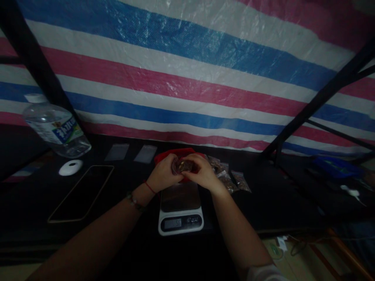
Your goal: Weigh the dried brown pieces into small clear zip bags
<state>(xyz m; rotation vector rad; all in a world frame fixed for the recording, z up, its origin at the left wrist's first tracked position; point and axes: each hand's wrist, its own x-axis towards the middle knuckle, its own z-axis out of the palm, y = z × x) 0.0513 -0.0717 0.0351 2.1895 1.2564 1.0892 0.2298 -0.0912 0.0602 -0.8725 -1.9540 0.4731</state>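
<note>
My left hand (163,173) and my right hand (202,171) meet over the far end of a kitchen scale (181,197). Between them is a small clear plastic bag (177,165) with dark brown bits and something yellowish inside, and the fingers of both hands are closed on it. Its exact contents are too dim to make out. Right behind the hands lies a red bag (187,150), partly covered by them. The scale's display is lit, and nothing rests on the near part of its plate.
Several filled clear bags (227,181) lie to the right. Two flat zip bags (145,153) lie to the left. Farther left are a phone (82,195), a white oval device (70,167) and a water bottle (58,127). Black frame bars and a striped sheet (181,82) stand behind.
</note>
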